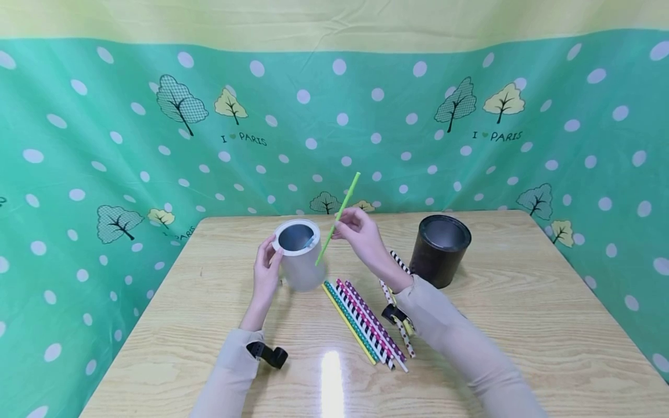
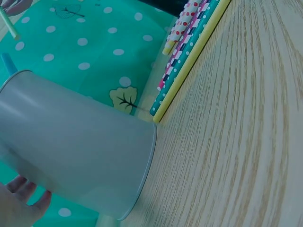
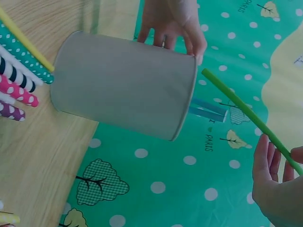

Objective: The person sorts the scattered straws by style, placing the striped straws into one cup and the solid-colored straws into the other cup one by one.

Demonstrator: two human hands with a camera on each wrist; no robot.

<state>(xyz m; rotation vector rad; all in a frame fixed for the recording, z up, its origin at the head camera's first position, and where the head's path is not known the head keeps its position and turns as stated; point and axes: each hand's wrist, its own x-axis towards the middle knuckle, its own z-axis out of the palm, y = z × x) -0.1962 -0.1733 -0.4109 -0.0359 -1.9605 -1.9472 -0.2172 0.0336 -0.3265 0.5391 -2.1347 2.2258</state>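
A white round canister stands upright on the table, its top open. My left hand holds it at the left side, fingers and thumb near the rim. In the left wrist view, fingertips lie against the canister's wall. Inside is a blue straw, its end poking past the rim in the right wrist view. A bright green straw slants between the thumb and fingers of my right hand. Its lower end is to the right of the canister in the head view.
Several patterned straws lie side by side in front of the canister. More straws lie partly under my right forearm. A dark canister stands at the right. Behind the wooden table hangs a green dotted curtain.
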